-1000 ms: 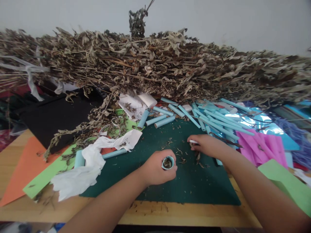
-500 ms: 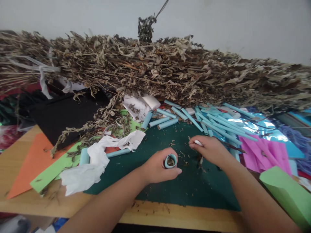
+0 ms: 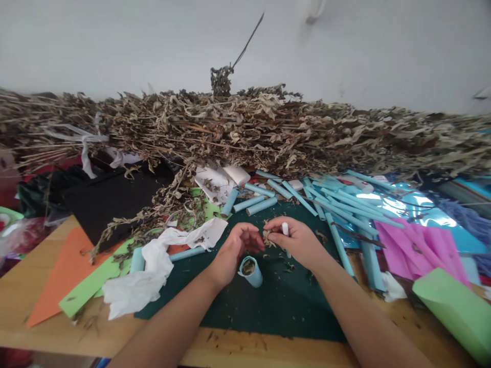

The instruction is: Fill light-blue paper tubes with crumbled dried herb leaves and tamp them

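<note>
We've moved our left hand (image 3: 232,250) off the tube (image 3: 253,276), fingers loosely spread; our right hand (image 3: 302,243) pinches leaves (image 3: 268,237) (white stick (image 3: 285,229) too), presumably for filling, next needing careful aim.

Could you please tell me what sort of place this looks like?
Probably an indoor craft workspace: a wooden table holds a green mat, many blue paper tubes and a long heap of dried plants.

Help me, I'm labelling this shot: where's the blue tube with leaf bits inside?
In the head view, the tube is below centre on the green mat, close to the lower right of the left hand.
</note>
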Available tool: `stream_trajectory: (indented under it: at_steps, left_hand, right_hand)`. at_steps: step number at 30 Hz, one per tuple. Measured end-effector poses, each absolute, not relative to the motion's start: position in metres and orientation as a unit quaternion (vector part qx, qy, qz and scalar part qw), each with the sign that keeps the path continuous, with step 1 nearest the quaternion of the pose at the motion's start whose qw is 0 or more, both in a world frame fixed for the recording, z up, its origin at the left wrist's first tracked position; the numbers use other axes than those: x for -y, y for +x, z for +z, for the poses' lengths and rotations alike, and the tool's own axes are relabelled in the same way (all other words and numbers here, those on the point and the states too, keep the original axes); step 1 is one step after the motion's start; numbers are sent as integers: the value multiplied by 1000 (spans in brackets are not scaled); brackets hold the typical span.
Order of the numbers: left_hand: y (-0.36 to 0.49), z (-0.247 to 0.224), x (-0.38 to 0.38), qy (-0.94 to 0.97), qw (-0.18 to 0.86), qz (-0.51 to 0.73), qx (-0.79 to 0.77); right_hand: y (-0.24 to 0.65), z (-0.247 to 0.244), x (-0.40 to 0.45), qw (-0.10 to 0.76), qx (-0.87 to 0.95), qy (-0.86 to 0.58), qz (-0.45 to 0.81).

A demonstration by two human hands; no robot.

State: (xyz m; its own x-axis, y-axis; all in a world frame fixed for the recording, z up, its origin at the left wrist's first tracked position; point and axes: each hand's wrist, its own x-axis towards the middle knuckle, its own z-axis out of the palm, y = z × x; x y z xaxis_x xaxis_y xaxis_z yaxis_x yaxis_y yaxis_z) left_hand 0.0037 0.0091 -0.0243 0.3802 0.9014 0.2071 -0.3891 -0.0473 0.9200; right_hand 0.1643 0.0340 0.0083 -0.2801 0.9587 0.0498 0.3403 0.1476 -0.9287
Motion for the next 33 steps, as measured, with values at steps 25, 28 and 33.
stream_trajectory:
  at_steps: [25,28,33]
  left_hand:
    - [4,-39,-32,655,363,413,-519]
    - [3,-37,-32,680,327,403,-517]
    - [0,-34,-28,658,403,345,-535]
  right_hand:
    - [172,-10,-45,170,795,-570,117]
    - [175,-14,-49,118,810,-570,69]
    - [174,-3,-27,61,874,-477,71]
